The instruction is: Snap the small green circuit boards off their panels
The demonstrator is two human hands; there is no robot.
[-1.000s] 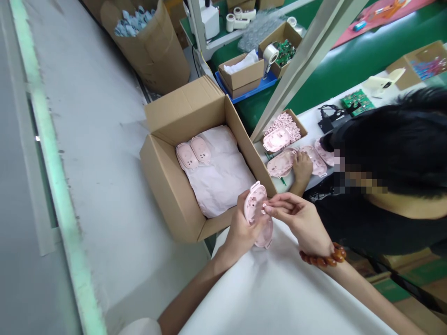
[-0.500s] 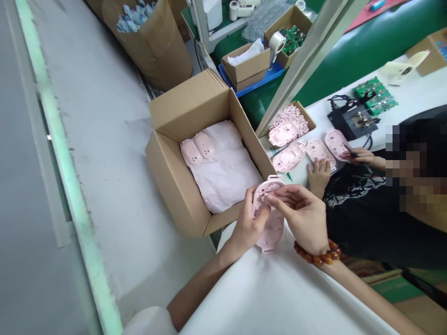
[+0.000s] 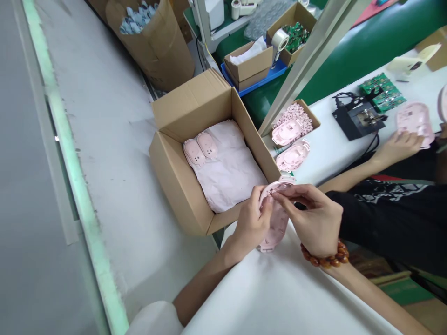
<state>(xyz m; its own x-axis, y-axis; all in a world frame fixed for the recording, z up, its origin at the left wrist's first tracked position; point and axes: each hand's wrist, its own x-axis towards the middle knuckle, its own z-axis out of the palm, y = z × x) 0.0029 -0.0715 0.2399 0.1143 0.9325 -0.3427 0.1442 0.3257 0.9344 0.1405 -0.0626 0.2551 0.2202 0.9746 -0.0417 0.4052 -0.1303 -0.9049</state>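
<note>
A pink oval plastic shell [image 3: 277, 225] with its hollow side up rests over my lap. My left hand [image 3: 252, 223] is closed around its left edge, thumb inside the shell. My right hand [image 3: 314, 216], with a beaded bracelet at the wrist, has its thumb and fingertips pinched inside the shell's upper end. What they pinch is too small to make out. Close by on the left is an open cardboard box [image 3: 178, 195] lined with a white sheet [image 3: 232, 172]. Two pink shells [image 3: 200, 148] lie on that sheet.
A box of small pink parts [image 3: 295, 116] and a pink housing [image 3: 292, 156] stand on the white bench. A co-worker's hand [image 3: 401, 146] holds another shell at right. Nearby are a black device [image 3: 359, 121] and green circuit boards [image 3: 382, 92]. A metal post [image 3: 307, 65] slants across.
My right fingertips have pressed lower into the shell, which has tilted somewhat. The co-worker's hands have moved right, taking two shells off the middle of the bench. The view has shifted slightly.
</note>
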